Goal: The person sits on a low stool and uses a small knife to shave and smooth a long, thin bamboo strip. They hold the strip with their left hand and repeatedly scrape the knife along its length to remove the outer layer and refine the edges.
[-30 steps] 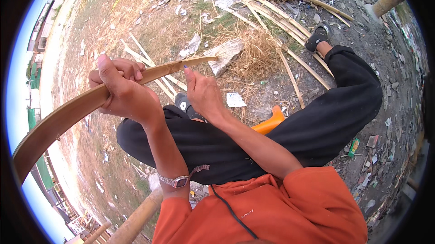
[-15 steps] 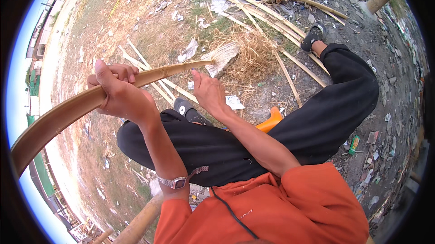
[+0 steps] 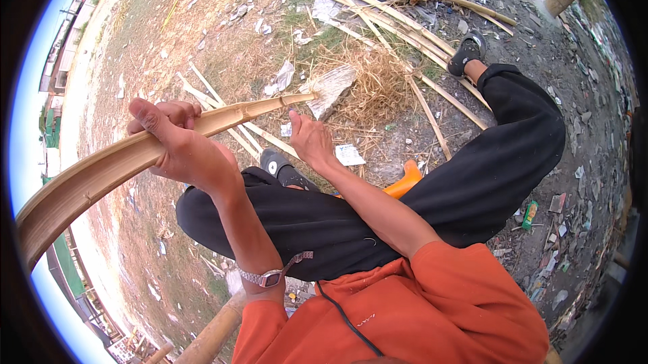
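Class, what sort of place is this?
Probably a littered outdoor bamboo-working spot: long, pale, split bamboo strips lie near a heap of tangled, straw-coloured shavings, with a green and yellow wrapper farther right.

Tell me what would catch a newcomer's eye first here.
First, the long, curved bamboo strip, gripped in the left hand and sweeping from the left edge toward the centre. Next come the orange-red shirt at the bottom and the curly straw-coloured heap on the ground beyond the right hand.

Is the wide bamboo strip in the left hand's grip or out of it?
In it: the left hand closes around the bamboo strip. Whether the strip's far end touches the pale slab beneath, I cannot tell.
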Available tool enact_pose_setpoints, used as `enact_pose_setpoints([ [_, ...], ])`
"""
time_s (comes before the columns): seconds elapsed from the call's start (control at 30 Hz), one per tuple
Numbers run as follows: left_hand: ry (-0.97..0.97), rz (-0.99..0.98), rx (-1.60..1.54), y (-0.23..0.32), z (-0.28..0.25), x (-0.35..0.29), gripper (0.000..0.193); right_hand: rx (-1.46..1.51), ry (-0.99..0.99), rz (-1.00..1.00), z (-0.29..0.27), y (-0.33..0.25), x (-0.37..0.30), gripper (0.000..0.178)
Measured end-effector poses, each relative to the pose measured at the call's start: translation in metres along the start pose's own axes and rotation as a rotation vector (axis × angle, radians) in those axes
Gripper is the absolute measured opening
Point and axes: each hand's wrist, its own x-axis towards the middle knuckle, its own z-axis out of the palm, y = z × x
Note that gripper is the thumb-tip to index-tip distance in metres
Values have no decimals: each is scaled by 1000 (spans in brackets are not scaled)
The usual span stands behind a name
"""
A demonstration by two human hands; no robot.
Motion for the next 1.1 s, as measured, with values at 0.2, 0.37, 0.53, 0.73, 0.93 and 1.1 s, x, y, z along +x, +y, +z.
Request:
enact_pose_setpoints([
  [0.2,-14,21,47,-1,8,-6,38,19,18,-42,4,-8,-3,58],
  [0.37,-26,10,29,0,2,-1,40,-25,-65,23,-4,-4,6,61],
  [0.53,-81,39,34,3,11,-8,42,3,-70,31,-9,-1,8,60],
  [0.73,-47,10,20,-2,-2,0,43,-21,-70,18,-5,-18,0,60],
  [0.93,-69,9,12,2,4,-8,43,-161,-93,66,-2,21,17,61],
  [1.1,-138,38,-30,1,8,-9,42,-116,-120,136,-14,2,24,63],
])
